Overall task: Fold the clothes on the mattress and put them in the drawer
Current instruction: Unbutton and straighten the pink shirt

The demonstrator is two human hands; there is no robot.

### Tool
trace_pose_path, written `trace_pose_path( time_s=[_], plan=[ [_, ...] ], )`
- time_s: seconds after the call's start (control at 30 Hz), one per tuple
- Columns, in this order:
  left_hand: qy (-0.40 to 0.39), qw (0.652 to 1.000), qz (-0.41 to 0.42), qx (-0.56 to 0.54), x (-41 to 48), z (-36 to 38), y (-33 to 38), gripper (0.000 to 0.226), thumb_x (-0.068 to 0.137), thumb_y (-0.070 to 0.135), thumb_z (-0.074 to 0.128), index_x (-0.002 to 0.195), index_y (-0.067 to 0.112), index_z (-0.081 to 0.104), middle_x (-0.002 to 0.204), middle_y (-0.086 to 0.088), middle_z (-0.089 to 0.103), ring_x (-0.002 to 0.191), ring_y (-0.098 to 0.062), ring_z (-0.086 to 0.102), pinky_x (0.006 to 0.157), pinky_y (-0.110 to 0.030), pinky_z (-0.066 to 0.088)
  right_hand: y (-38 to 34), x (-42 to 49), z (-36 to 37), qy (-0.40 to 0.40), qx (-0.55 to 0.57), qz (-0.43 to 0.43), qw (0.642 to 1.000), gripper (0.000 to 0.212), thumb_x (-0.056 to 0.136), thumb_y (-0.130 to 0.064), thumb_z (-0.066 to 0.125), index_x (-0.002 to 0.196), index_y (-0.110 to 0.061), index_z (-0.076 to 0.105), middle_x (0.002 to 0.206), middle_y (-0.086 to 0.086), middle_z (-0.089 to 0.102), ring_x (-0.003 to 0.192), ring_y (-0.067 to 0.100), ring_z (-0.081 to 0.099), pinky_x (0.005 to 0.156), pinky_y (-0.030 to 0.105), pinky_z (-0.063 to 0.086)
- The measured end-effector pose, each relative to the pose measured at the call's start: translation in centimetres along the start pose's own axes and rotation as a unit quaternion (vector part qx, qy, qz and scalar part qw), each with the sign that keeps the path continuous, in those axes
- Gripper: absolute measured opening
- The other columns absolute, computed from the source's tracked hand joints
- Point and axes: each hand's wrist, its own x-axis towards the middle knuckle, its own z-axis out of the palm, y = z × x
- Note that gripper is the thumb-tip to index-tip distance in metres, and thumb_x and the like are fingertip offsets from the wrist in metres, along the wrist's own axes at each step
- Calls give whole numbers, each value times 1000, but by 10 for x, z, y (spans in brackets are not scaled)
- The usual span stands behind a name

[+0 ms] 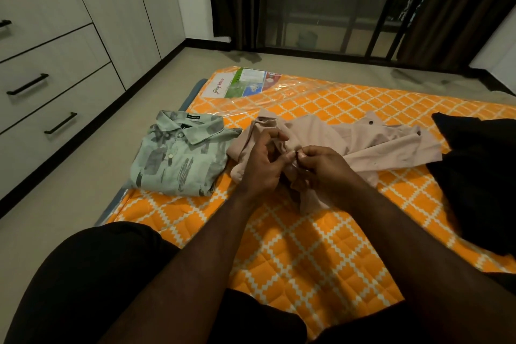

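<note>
Your left hand (pixel 262 165) and right hand (pixel 321 167) meet fingertip to fingertip over the pink shirt (pixel 349 142). Each pinches a small fold of its cloth between thumb and forefinger, the other fingers curled in. What exactly sits inside the pinch is too small to tell.

The shirt lies crumpled on the mattress (pixel 307 246). Its long axis runs across you, side to side through your grip. The collar end is bunched just beyond and left of your left hand. The looser front panel trails away to the right of your right hand, and a short flap hangs toward you beneath that hand. The cloth is pale dusty pink, creased and unfolded. One dark button (pixel 370 122) shows on its far right part.

Left of your grip, just beside the pink shirt, the green shirt (pixel 178 153) lies folded, collar pointing away from you. Right of your grip, past the pink shirt's trailing end, sits a black garment (pixel 480 176) in a heap. The drawers (pixel 55 86) stand well off to the left, closed.
</note>
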Motion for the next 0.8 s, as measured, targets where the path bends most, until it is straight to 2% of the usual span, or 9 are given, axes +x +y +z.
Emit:
trace_pose_path(
  time_s=[0.1,0.17,0.23,0.3,0.4,0.47,0.53,0.67,0.8],
  plan=[
    [-11,1000,-8,1,-2,2,2,17,97,2,63,111,9,57,91,5,63,88,-21,67,78,-43,60,-4,1,-4,1,-41,-27,999,24,108,-11,46,104,5,63,84,20,61,67,29,57,61,39,50],
    [-12,1000,-21,16,-3,2,-1,14,101,6,59,114,8,63,100,2,69,97,-20,69,85,-48,59,1,4,-4,49,-225,-112,967,14,106,-14,51,103,-7,63,87,8,66,74,22,62,64,30,50],
    [1,998,-46,33,0,-1,-7,29,102,3,56,128,12,64,119,2,69,112,-14,67,93,-47,57,3,6,-5,61,-360,-183,913,9,101,-13,59,109,-17,61,94,-3,68,82,9,63,64,17,47],
    [-4,996,-85,20,5,-3,-8,57,100,-3,53,152,21,46,140,3,60,124,-12,60,98,-42,56,4,8,-10,72,-420,-220,878,27,93,-16,70,116,-22,60,104,-3,69,91,11,65,70,21,53],
    [-18,986,-160,-45,13,-5,-3,83,104,0,49,160,45,6,135,-16,62,91,-22,68,59,-32,57,0,8,-18,103,-465,-216,853,36,82,-20,65,117,-25,62,112,1,68,103,21,64,81,43,58],
    [-19,979,-187,-76,16,-7,-4,95,103,-1,51,155,54,-5,137,-30,53,72,-16,65,50,-30,52,-1,8,-24,115,-509,-196,830,37,77,-27,58,113,-28,64,107,-1,66,101,24,62,79,46,56],
    [-21,984,-167,-60,18,-10,-10,111,94,0,63,151,63,-8,152,-35,32,82,-13,65,62,-35,57,3,9,-28,137,-564,-181,794,29,82,-32,62,111,-31,65,104,-3,65,101,26,61,78,45,55],
    [-33,990,-60,121,16,-10,-21,119,74,27,74,148,66,-12,169,-5,10,142,-40,41,97,-65,51,10,11,-31,207,-597,-215,745,22,88,-45,67,105,-32,72,96,-3,69,93,27,64,80,43,46],
    [11,987,-48,152,14,-10,-22,119,79,10,72,155,53,-8,169,-5,9,151,-31,28,106,-53,49,11,13,-31,218,-555,-236,767,15,86,-36,71,99,-29,76,90,-2,74,83,28,70,71,39,55]
  ],
)
